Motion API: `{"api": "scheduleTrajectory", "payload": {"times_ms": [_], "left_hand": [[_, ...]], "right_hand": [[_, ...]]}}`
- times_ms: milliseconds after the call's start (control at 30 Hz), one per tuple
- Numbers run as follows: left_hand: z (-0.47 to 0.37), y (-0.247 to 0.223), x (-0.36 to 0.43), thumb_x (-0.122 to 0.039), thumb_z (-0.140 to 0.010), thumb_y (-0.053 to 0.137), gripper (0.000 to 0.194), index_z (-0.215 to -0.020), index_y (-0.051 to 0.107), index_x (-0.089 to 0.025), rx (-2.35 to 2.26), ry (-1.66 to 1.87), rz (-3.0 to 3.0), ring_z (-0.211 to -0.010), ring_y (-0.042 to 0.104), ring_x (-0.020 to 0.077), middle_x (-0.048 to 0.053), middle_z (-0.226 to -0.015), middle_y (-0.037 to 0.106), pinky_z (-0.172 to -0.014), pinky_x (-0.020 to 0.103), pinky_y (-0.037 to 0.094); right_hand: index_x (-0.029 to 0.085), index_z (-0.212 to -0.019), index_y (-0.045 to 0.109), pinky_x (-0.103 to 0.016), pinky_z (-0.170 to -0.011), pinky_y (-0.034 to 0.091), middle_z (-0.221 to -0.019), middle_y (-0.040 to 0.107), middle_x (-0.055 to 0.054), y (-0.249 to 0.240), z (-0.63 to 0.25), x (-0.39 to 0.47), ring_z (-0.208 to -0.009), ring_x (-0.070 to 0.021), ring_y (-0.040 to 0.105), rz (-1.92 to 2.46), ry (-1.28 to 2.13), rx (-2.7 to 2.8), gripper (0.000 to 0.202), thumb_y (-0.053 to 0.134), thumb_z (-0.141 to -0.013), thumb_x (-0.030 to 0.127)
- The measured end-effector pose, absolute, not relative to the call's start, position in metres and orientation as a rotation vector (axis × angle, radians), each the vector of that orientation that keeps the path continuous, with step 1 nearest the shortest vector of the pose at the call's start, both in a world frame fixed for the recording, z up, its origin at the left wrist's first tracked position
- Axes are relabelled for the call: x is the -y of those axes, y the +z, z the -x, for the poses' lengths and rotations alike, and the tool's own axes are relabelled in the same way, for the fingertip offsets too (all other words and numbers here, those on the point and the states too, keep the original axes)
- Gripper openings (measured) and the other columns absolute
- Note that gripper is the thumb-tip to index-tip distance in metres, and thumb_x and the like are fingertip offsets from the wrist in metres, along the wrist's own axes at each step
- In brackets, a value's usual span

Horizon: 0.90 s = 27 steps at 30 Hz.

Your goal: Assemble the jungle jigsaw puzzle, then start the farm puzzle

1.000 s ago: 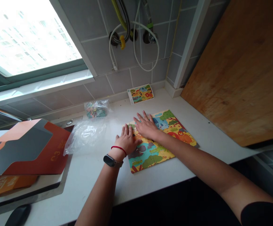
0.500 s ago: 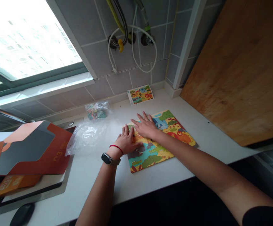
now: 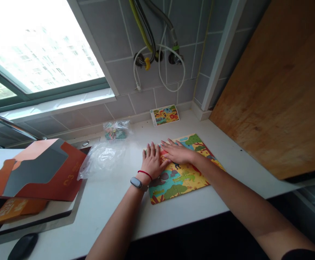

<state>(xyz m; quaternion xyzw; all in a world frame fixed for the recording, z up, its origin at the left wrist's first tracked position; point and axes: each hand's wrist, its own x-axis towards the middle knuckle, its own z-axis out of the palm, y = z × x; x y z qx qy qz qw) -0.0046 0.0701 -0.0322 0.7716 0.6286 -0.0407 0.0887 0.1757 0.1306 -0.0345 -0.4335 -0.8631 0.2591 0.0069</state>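
A colourful animal jigsaw puzzle lies flat on the white counter, its pieces joined into a rectangle. My left hand, with a red string and a dark smart band at the wrist, rests on the puzzle's left part with fingers stretched out. Beside it my right hand lies palm down over the upper middle, fingers extended. Both hands hide some of the picture beneath them. Against the back wall leans or lies a small picture card showing a similar animal scene.
Left of the puzzle are a crumpled clear plastic bag and a bag of loose pieces. An orange and grey box stands further left, with a black mouse-shaped object near the front. A wooden board stands at the right.
My right hand has slid right and slightly down across the puzzle. My left hand remains on the left part, fingers a little straighter. The camera view has shifted slightly.
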Motion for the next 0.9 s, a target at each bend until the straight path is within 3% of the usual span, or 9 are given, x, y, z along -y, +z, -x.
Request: {"api": "scheduleTrajectory", "payload": {"times_ms": [100, 167, 200, 467, 567, 633, 767, 900], "left_hand": [[0.002, -0.039, -0.075, -0.069, -0.103, 0.03, 0.088, -0.168, 0.023, -0.011, -1.83, 0.007, -2.339, -0.163, 0.008, 0.0394, 0.019, -0.175, 0.011, -0.128, 0.064, 0.013], [0.003, -0.042, -0.077, -0.07, -0.102, 0.03, 0.085, -0.168, 0.027, -0.016, -1.824, 0.065, -2.351, -0.162, 0.013, 0.0393, 0.016, -0.176, 0.014, -0.128, 0.065, 0.013], [0.004, -0.042, -0.077, -0.071, -0.102, 0.031, 0.083, -0.167, 0.029, -0.019, -1.827, 0.088, -2.354, -0.162, 0.015, 0.0391, 0.014, -0.176, 0.016, -0.128, 0.064, 0.012], [0.005, -0.045, -0.075, -0.065, -0.102, 0.04, 0.07, -0.158, 0.047, -0.024, -1.848, 0.299, -2.304, -0.159, 0.024, 0.0397, 0.013, -0.17, 0.035, -0.126, 0.067, 0.016], [0.007, -0.047, -0.074, -0.055, -0.104, 0.043, 0.055, -0.145, 0.059, -0.021, -1.941, 0.592, -2.126, -0.16, 0.023, 0.0389, 0.015, -0.168, 0.038, -0.124, 0.068, 0.023], [0.01, -0.047, -0.073, -0.048, -0.104, 0.043, 0.049, -0.138, 0.062, -0.018, -1.916, 0.869, -2.001, -0.159, 0.027, 0.034, 0.017, -0.165, 0.042, -0.125, 0.058, 0.029], [0.019, -0.04, -0.075, -0.04, -0.106, 0.033, 0.049, -0.136, 0.06, -0.013, -1.882, 1.014, -1.92, -0.153, 0.04, 0.0242, 0.019, -0.158, 0.049, -0.125, 0.042, 0.035], [0.027, -0.031, -0.068, -0.039, -0.108, 0.014, 0.06, -0.14, 0.057, -0.01, -1.931, 1.022, -1.818, -0.154, 0.039, 0.0264, 0.02, -0.155, 0.052, -0.124, 0.045, 0.037]], "right_hand": [[0.025, -0.143, 0.066, -0.051, -0.127, 0.027, -0.162, 0.05, -0.005, -0.04, -0.185, -0.145, -0.156, -0.0308, 0.037, 1.227, 0.922, 2.483, 0.048, 0.048, -0.1, 0.036], [0.022, -0.117, 0.081, -0.041, -0.116, 0.044, -0.135, 0.074, -0.008, -0.042, -0.193, -0.154, -0.132, -0.0283, 0.064, 1.251, 0.912, 2.123, 0.038, 0.054, -0.096, 0.037], [0.021, -0.106, 0.083, -0.039, -0.11, 0.049, -0.121, 0.08, -0.009, -0.041, -0.199, -0.158, -0.119, -0.0283, 0.071, 1.3, 0.865, 1.906, 0.033, 0.058, -0.093, 0.037], [0.02, -0.096, 0.079, -0.046, -0.108, 0.05, -0.114, 0.079, -0.013, -0.035, -0.264, -0.142, -0.112, -0.03, 0.07, 1.351, 0.719, 1.372, 0.033, 0.062, -0.083, 0.044], [0.019, -0.098, 0.076, -0.049, -0.105, 0.053, -0.114, 0.079, -0.016, -0.043, -0.292, -0.117, -0.116, -0.0315, 0.069, 1.35, 0.807, 1.169, 0.041, 0.059, -0.083, 0.053], [0.019, -0.1, 0.074, -0.05, -0.1, 0.056, -0.116, 0.078, -0.017, -0.049, -0.309, -0.1, -0.118, -0.0322, 0.07, 1.329, 0.893, 1.047, 0.045, 0.055, -0.085, 0.057], [0.022, -0.094, 0.072, -0.051, -0.098, 0.059, -0.116, 0.078, -0.019, -0.051, -0.332, -0.068, -0.12, -0.0329, 0.071, 1.243, 1.09, 0.933, 0.043, 0.056, -0.086, 0.061], [0.022, -0.101, 0.073, -0.049, -0.101, 0.059, -0.126, 0.076, -0.018, -0.049, -0.342, -0.043, -0.126, -0.0301, 0.069, 1.166, 1.225, 0.912, 0.043, 0.052, -0.092, 0.059]]}}
